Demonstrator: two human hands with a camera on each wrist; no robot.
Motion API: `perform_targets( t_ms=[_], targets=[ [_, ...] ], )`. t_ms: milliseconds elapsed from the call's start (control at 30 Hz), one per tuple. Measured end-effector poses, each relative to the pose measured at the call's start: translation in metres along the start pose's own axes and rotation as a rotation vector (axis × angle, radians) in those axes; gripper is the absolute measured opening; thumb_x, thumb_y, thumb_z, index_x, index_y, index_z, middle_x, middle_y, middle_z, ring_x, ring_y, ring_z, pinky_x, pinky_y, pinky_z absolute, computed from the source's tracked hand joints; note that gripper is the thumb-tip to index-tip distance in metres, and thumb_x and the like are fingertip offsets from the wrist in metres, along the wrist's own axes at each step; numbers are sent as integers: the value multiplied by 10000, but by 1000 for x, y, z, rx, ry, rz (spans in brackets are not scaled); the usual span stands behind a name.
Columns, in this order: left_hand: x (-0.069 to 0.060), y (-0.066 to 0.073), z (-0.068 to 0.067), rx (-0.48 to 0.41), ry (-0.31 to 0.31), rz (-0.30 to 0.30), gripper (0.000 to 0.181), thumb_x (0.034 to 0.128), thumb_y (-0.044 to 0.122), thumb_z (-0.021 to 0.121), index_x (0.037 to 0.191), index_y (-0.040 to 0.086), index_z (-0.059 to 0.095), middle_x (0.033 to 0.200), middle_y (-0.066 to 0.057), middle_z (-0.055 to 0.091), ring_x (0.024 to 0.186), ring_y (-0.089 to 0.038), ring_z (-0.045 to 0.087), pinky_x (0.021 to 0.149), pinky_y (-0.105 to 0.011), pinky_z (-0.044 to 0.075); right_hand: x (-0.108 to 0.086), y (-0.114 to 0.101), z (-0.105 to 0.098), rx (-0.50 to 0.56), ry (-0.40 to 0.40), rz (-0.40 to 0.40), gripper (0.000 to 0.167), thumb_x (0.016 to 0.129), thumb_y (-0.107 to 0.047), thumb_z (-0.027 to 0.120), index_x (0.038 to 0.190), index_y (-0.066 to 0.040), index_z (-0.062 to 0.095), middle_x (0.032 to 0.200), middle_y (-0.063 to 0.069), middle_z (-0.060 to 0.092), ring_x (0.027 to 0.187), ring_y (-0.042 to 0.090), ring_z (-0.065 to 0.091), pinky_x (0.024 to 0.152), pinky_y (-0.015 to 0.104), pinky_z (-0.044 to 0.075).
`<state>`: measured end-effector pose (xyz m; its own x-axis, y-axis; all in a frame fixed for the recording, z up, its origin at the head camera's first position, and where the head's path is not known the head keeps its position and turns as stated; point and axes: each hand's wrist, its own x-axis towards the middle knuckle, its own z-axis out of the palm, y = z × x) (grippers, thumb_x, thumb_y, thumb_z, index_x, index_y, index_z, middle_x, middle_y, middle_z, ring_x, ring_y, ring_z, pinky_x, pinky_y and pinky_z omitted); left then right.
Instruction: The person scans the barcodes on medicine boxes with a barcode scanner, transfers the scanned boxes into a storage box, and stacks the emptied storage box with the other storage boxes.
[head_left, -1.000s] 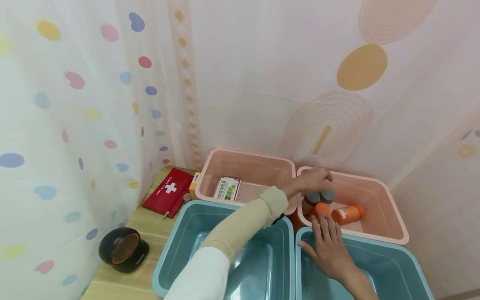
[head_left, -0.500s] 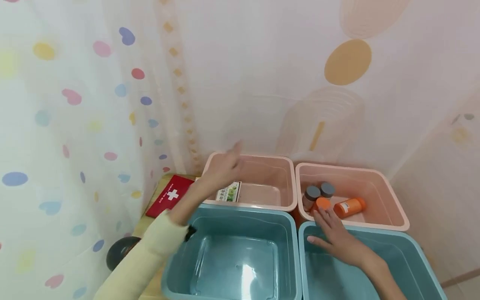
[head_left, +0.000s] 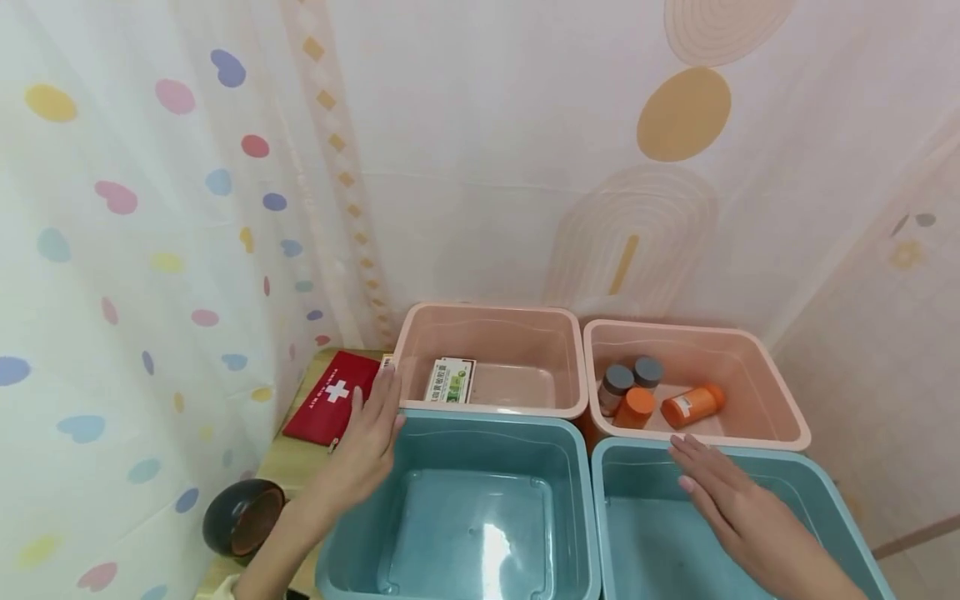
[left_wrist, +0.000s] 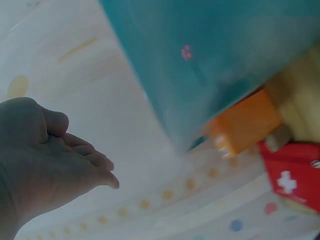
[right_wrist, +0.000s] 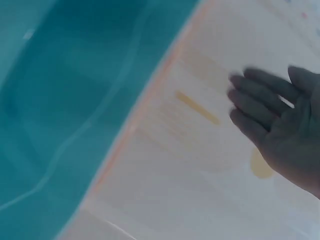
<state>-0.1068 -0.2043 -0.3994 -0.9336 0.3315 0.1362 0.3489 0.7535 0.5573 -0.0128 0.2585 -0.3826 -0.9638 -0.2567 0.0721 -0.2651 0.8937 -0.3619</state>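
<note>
My left hand (head_left: 360,458) hovers over the left edge of the left blue bin (head_left: 480,533), its fingers extended and holding nothing. Near it lies a red first aid kit pouch (head_left: 337,396) with a white cross. The right hand (head_left: 742,508), fingers straight and also holding nothing, is above the right blue bin (head_left: 660,550). Just beyond it, the right pink bin (head_left: 742,358) contains two grey-capped bottles (head_left: 617,381), an upright orange bottle (head_left: 635,408) and an orange bottle (head_left: 692,406) on its side. A white and green medicine box (head_left: 452,381) is in the left pink bin (head_left: 517,333).
A dark bowl-shaped object (head_left: 243,518) stands on the wooden table (head_left: 300,462) at the left. An orange box (left_wrist: 247,122) sits beside the bins in the left wrist view. A patterned curtain (head_left: 480,167) hangs directly behind the pink bins.
My left hand has swung from above the right pink bin across to the left and come nearer. The right hand has drawn back from the upright orange bottle.
</note>
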Motion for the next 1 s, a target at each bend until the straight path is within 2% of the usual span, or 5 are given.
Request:
perform_targets(
  t_ms=[133, 400, 500, 633, 1000],
  targets=[
    [-10, -4, 15, 55, -23, -29, 862, 1056, 107, 671, 1712, -87, 147, 1810, -302, 91, 1660, -563, 43, 1306, -763, -38, -10, 8, 20, -62, 46, -15, 573, 1126, -289, 630, 1622, -27, 517, 1700, 188, 481, 1525, 424, 479, 1123, -35, -76],
    [-28, -9, 29, 235, -102, -113, 976, 1058, 438, 663, 1743, -8, 130, 1833, -245, -35, 1670, -498, -138, 1283, -778, -118, -17, 28, 43, -96, -54, 14, 927, 1116, -463, 610, 1729, 52, 142, 1816, 278, 130, 1708, 276, -166, 1149, 86, -255],
    [-33, -10, 36, 282, -99, -138, 1007, 1041, 552, 650, 1751, 32, 162, 1836, -232, -35, 1670, -492, -142, 1275, -784, -132, -22, 35, 52, -231, 3, -65, 1127, 1059, -611, 627, 1746, -21, -43, 1834, 168, -160, 1596, 48, -371, 1192, 166, -300],
    [-35, -9, 45, 342, -106, -165, 1022, 1024, 644, 622, 1756, 71, 196, 1840, -218, -25, 1670, -494, -136, 1277, -774, -145, -27, 40, 56, -383, 124, -161, 1222, 1006, -726, 614, 1744, -105, -136, 1783, -82, -309, 1586, 25, -378, 1255, 227, -279],
    [-35, -10, 47, 375, -84, -167, 1007, 1012, 634, 628, 1748, 73, 232, 1832, -222, -12, 1663, -487, -135, 1273, -787, -135, -30, 48, 61, -376, 160, -127, 1210, 1010, -743, 583, 1747, -86, -117, 1785, -90, -312, 1599, 32, -363, 1273, 266, -278]
  ],
)
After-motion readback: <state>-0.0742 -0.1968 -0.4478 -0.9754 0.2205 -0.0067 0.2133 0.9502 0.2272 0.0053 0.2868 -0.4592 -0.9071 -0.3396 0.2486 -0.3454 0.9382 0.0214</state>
